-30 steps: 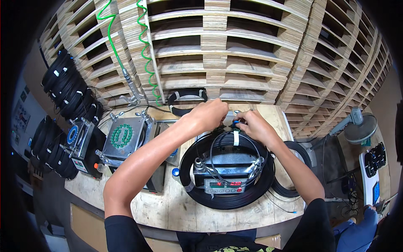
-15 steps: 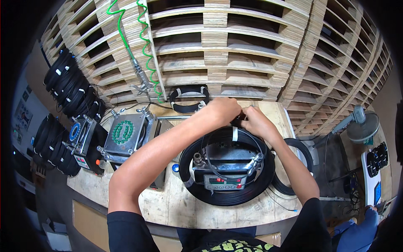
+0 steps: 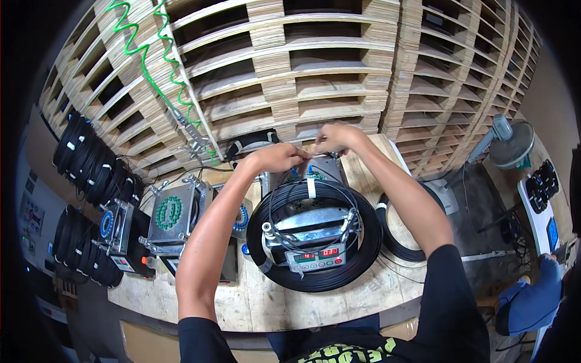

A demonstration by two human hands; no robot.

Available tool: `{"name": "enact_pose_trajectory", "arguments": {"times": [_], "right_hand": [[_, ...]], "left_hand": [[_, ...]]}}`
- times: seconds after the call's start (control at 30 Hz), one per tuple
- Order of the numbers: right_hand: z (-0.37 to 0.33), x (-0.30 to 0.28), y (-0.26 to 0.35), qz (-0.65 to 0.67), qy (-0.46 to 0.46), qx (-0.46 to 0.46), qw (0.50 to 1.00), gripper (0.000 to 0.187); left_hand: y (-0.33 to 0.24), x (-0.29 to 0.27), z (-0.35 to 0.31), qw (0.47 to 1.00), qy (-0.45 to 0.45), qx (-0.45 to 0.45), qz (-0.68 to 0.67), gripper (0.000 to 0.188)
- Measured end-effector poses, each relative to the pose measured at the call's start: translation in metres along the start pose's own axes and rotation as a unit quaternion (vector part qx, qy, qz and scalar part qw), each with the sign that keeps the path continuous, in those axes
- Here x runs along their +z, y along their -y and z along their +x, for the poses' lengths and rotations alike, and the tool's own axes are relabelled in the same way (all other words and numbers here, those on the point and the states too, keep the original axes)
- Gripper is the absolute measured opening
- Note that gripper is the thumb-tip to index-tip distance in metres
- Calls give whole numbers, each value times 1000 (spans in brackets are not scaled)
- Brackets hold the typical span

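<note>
Head view: both hands meet behind the large black cable coil [image 3: 308,282], which rings the box-shaped device with a silver metal top and red-lit panel [image 3: 315,258] on the pale wooden surface [image 3: 339,308]. White band [image 3: 311,188] is on the coil's far side; two small blue cable tips [image 3: 310,169] stand just beyond it, at the grey metal block [image 3: 330,167].

Doing it well, my read: this is fingertip work, so steady with the left, do fine moves with the right. Leave slack in the thin leads so nothing tugs the coil, and don't knock the blue tips.

Pose: left hand [image 3: 281,157] low, palm down, fingers pointing right. Right hand [image 3: 336,140] higher, wrist arched, fingers angled down-left. Fingertips close together over the block, both grips narrow; can't tell what, if anything, is pinched. Left forearm slants up from lower left; right elbow is bent outward.
</note>
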State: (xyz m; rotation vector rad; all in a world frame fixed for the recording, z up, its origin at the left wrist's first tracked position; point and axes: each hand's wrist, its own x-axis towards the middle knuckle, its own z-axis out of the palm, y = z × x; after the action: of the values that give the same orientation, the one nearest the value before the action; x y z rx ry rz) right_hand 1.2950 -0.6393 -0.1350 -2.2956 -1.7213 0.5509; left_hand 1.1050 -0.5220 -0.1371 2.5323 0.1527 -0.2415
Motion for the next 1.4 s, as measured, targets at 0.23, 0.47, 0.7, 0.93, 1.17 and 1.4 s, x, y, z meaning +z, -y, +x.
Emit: {"name": "enact_pose_trajectory", "arguments": {"times": [0.23,0.47,0.7,0.93,1.17,1.4], "right_hand": [[47,15,-43,115,27,127,985,31],[-5,36,-86,485,-82,102,865,31],[-28,50,-95,626,-72,-105,769,36],[1,57,-76,389,-102,56,914,45],[-20,67,-98,681,-71,-107,721,34],[-5,58,-81,447,-70,72,889,46]], "left_hand": [[18,4,12,998,3,27,-60,55],[21,9,2,997,-8,17,-72,55],[14,6,4,998,-7,12,-62,55],[23,13,4,998,-20,29,-60,58],[30,18,4,996,-48,30,-64,61],[31,22,6,995,-61,16,-77,57]]}}
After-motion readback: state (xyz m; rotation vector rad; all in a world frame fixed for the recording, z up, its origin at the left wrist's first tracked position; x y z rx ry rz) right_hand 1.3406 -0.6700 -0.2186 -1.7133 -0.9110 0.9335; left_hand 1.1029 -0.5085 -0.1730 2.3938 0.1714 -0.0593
